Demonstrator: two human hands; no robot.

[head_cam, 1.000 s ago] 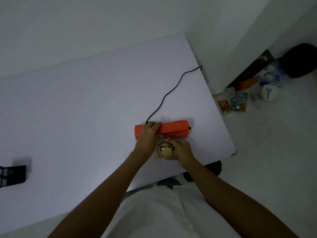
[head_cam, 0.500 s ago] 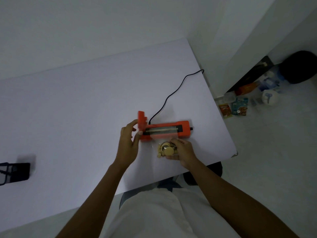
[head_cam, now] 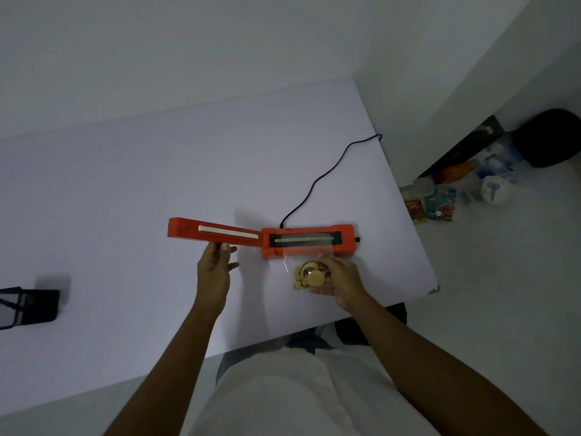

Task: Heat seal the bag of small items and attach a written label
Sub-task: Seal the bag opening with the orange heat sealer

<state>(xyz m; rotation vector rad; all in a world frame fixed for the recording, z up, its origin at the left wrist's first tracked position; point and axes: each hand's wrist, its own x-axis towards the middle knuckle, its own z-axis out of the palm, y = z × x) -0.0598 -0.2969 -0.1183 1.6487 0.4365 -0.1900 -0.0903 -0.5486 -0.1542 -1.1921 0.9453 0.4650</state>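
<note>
— Where do we stand on the seal?

— I've got the heat sealer point(head_cam: 309, 242) lying open on the bench point(head_cam: 125, 199), its lid point(head_cam: 215, 232) swung flat out to the left. The bag point(head_cam: 309, 272) of small tan pieces sits just near of the sealer's base, its clear top edge laid across the heating strip.

— And the hands?

— My right hand point(head_cam: 341, 278) pinches the bag at its right side, holding it in place. My left hand point(head_cam: 215, 269) is just near of the lid with its grip spread, fingers loose, holding nothing.

— So is it sealed?

— I can't tell from here; the film is too clear to show a weld line. I'd judge the sealing step is under way at best, and the label is all still to do: no label or pen in sight.
</note>
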